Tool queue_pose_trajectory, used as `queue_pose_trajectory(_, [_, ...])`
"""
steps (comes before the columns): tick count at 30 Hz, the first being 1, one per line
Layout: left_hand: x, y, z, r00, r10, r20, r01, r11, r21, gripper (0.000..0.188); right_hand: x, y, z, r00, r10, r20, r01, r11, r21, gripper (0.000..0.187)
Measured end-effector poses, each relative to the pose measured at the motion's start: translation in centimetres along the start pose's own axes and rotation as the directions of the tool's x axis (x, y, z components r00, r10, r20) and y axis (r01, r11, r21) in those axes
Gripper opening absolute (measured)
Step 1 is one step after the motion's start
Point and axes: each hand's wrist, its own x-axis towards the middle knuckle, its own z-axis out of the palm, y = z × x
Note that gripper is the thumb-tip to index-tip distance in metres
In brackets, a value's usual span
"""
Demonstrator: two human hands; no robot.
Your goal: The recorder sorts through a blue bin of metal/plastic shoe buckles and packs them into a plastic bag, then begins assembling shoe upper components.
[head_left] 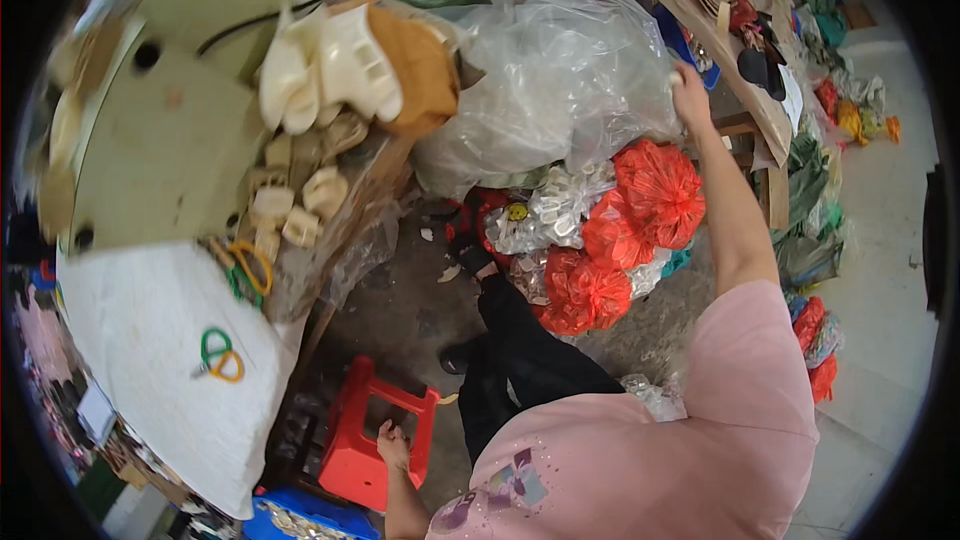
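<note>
My right hand reaches far forward on an outstretched arm, its fingers closed on the edge of a large clear plastic bag. What the bag holds is hard to make out. Below it on the floor sit knotted red plastic bags beside clear bags of pale parts. My left hand hangs low by a red plastic stool, fingers loosely bent and apart, with nothing visible in it. I cannot tell whether it touches the stool.
At left, a worktable with white sheeting carries cream moulded parts, a brown bag and green-and-orange scissors. A blue crate stands near the stool. A wooden-edged bench runs along the far right.
</note>
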Motion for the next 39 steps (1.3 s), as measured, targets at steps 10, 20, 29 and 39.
queue_pose_trajectory(10, [1.3,21.3,7.7,0.856,0.486,0.176,-0.516,0.821,0.242,0.036,12.4,1.6,8.8,0.730,0.349,0.588,-0.651,0.618,0.441,0.041])
queue_pose_trajectory(20, [-1.1,27.7,10.4,0.825,0.465,0.321,-0.549,0.794,0.260,0.034,6.6,-0.7,9.9,0.810,0.426,0.404,-0.581,0.488,0.651,0.018])
queue_pose_trajectory(29, [0.2,29.2,10.1,0.859,0.471,0.199,-0.498,0.860,0.113,0.035,10.8,-11.5,-26.4,0.864,0.033,-0.502,0.424,0.490,0.762,0.020])
queue_pose_trajectory(39, [-16.9,47.1,9.0,0.307,0.853,0.423,0.072,0.422,-0.904,0.071,-10.6,-23.3,-17.1,-0.066,-0.737,0.673,0.069,0.669,0.740,0.028])
